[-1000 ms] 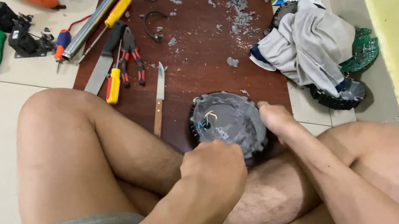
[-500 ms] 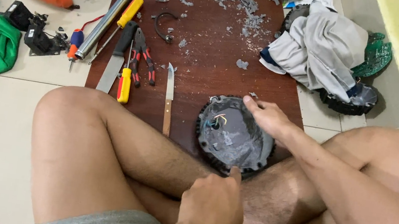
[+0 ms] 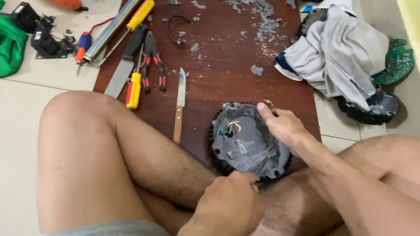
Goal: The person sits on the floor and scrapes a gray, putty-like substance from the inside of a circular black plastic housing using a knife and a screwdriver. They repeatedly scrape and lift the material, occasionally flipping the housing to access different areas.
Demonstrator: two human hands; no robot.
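The round dark housing (image 3: 250,143) lies on the brown board (image 3: 219,53) just ahead of the crossed legs, rim now clearer than a second ago. The right hand (image 3: 282,127) has slid from on top to the far rim, fingers curled there; the left hand (image 3: 227,208) has dropped to the near edge, closed in a fist. A knife (image 3: 180,105) lies just left, untouched.
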